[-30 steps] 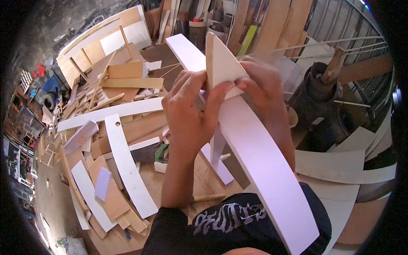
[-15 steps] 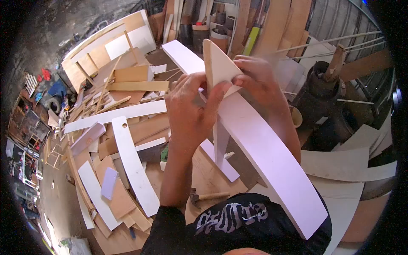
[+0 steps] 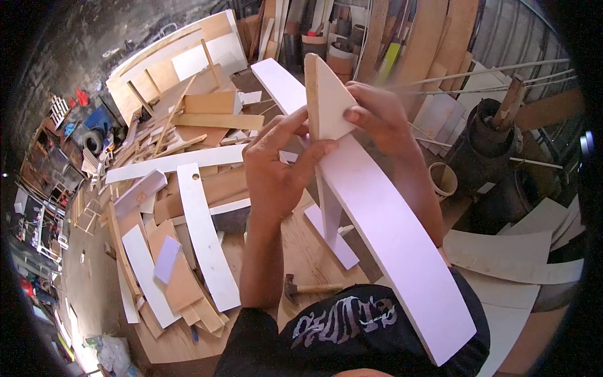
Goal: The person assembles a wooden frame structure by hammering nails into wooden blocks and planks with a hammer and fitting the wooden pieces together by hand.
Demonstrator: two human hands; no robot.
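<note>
A white triangular wood piece (image 3: 330, 103) with a bare wooden edge stands point-up over a long curved white board (image 3: 396, 232). My right hand (image 3: 380, 119) pinches its right edge between thumb and fingers. At its lower left, my left hand (image 3: 279, 163) is closed, thumb tip at the base and forefinger along the side. The curved board runs from the upper left down to my shirt. Beneath it, a slanting white upright (image 3: 330, 217) meets a short white strip (image 3: 345, 254). My left hand partly hides where the triangle meets the board.
A hammer (image 3: 308, 289) lies on the plywood by my shirt. Several white strips and wood offcuts, among them a curved strip with a hole (image 3: 207, 239), are spread out at left. Dark cylindrical containers (image 3: 480, 132) and curved white sheets (image 3: 502, 251) are at right.
My left thumb has shifted lower on the triangular piece and my left fingers have loosened slightly. The right hand keeps its pinch. The view has turned slightly left.
</note>
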